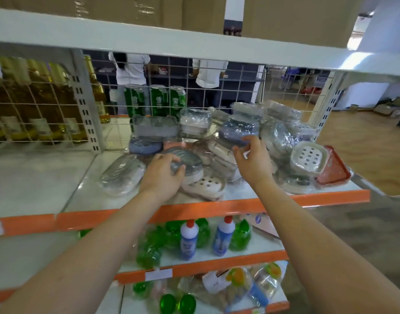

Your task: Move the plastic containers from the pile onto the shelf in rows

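While both bare forearms stretch forward over the orange-edged shelf (99,191), each hand meets the pile of plastic containers (217,141) heaped on the shelf's right part. At the front of the pile, the left hand (163,175) lies palm down with its fingers and thumb curled round a wrapped oval grey container (187,159). Higher on the pile, the right hand (253,162) is raised with the wrist bent back, thumb and fingers spread in a wide curve against the lower edge of a blue wrapped container (238,130); whether it truly grips it cannot be told. Just left of the pile, one clear wrapped oval dish (122,175) lies alone on the white board. Behind the pile stand green cans (158,100) against a wire grid (47,103).
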